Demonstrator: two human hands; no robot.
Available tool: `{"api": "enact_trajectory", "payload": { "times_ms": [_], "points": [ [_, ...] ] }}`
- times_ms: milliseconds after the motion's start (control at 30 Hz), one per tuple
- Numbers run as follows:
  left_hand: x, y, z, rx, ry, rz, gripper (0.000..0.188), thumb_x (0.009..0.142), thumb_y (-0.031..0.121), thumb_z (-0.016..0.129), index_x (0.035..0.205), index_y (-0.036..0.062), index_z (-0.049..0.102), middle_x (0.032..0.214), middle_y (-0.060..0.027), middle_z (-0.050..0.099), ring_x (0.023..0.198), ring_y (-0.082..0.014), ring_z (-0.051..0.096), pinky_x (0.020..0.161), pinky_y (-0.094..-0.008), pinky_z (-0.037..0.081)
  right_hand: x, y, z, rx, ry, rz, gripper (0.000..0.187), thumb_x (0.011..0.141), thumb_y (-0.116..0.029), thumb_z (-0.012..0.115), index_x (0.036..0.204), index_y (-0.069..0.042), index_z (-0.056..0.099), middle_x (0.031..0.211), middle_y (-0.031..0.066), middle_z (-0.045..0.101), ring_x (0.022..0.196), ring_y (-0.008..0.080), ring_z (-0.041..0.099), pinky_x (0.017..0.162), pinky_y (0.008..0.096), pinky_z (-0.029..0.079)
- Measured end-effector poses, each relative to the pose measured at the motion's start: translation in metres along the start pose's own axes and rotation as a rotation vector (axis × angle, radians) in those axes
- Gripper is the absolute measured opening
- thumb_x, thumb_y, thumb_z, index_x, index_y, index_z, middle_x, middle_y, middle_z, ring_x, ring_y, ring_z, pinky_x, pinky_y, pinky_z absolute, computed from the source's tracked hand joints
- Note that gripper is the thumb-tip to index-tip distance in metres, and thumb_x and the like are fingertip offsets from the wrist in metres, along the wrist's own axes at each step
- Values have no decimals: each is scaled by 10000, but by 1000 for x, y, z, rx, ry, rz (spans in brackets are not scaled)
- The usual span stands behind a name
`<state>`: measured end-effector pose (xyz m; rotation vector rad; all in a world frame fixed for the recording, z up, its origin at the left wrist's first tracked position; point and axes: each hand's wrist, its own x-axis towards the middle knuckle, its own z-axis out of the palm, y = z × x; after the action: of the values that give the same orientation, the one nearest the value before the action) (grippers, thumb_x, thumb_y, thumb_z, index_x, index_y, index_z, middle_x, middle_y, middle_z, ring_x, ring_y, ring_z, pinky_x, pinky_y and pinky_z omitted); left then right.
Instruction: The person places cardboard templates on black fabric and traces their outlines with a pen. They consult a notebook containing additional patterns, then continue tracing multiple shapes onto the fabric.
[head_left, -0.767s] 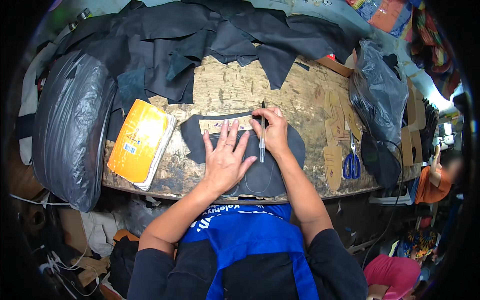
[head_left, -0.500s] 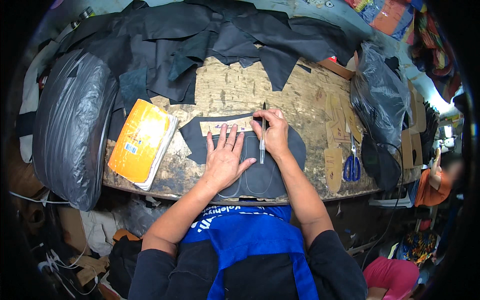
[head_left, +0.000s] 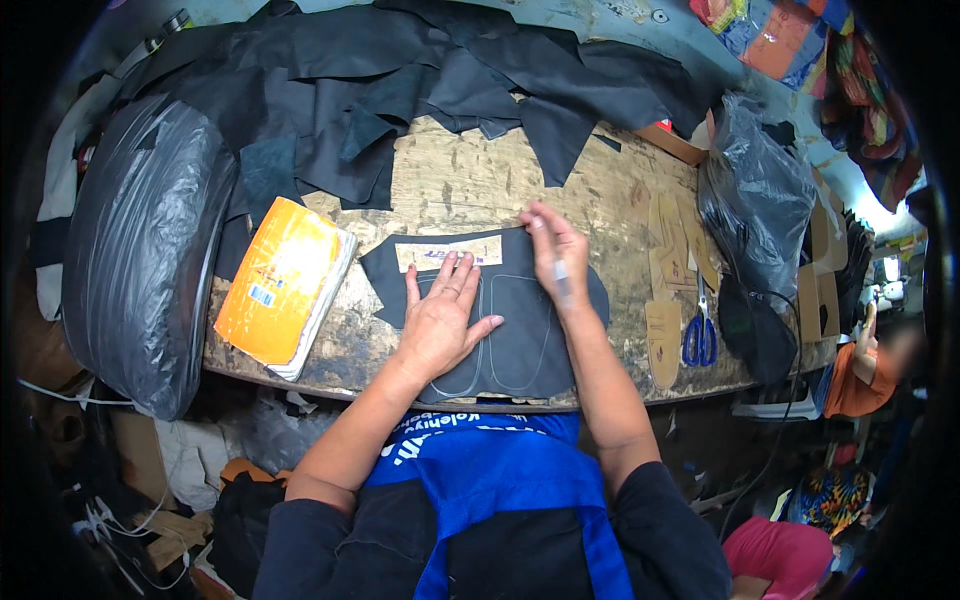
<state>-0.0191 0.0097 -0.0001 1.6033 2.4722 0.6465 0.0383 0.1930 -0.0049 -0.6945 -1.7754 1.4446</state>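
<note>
My left hand point(head_left: 445, 312) lies flat with its fingers stretched over a black leather-like piece point(head_left: 520, 350). Its fingertips rest at the lower edge of a tan cardboard strip pattern point(head_left: 482, 250) with markings. Thin pale outlines of long, rounded shapes show on the black piece beside and below that hand. Just right of the strip, my right hand point(head_left: 558, 250) is closed on a clear-barrelled pen point(head_left: 562, 282), blurred and lying along the palm towards the wrist. The tip of the pen cannot be made out.
A worn orange-covered book point(head_left: 280, 285) lies at left, beside a bulky bag in dark plastic point(head_left: 145, 260). Black sheets point(head_left: 340, 60) cover the table's far side. At right are cardboard patterns point(head_left: 662, 343), blue-handled scissors point(head_left: 700, 338) and another plastic bag point(head_left: 755, 195). A person point(head_left: 865, 375) is far right.
My right hand has turned and shifted slightly right, and the pen has swung from upright in front of the fingers to lie along the palm. My left hand stays nearly in place.
</note>
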Motion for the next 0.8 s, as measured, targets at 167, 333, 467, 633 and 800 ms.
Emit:
{"api": "enact_trajectory", "payload": {
  "times_ms": [167,333,467,633,800],
  "points": [
    [0,0,2,-7,12,7,752,833,518,592,1352,-3,430,1456,-148,367,1391,-282,270,1080,-638,111,6,-23,3,197,-108,85,233,931,-136,583,1096,24,616,858,83,667,722,95,599,640,211,485],
    [-1,0,1,-54,40,4,746,822,510,608,1336,-5,444,1438,-169,384,1381,-296,285,1078,-644,102,-11,-33,51,111,-511,23,135,855,-62,646,926,51,624,783,71,652,681,114,624,614,240,516],
    [-1,-3,0,-143,-21,-8,651,812,450,633,1272,6,513,1246,-196,562,1243,-346,456,1085,-633,71,-13,-35,78,39,-685,48,131,827,-72,664,829,56,633,754,91,654,648,120,619,593,263,508],
    [0,-3,2,-85,20,16,664,787,462,652,1267,21,523,1226,-185,573,1235,-324,463,1094,-627,56,-7,-40,88,-185,-761,-179,133,787,-72,677,794,55,640,728,166,651,626,214,637,597,321,507],
    [0,-4,4,-95,42,31,645,792,455,638,1260,24,534,1192,-180,594,1229,-327,467,1091,-639,52,-5,-47,93,-300,-758,-304,133,760,-63,670,790,64,644,769,221,646,683,328,640,648,369,506]
  ]
}}
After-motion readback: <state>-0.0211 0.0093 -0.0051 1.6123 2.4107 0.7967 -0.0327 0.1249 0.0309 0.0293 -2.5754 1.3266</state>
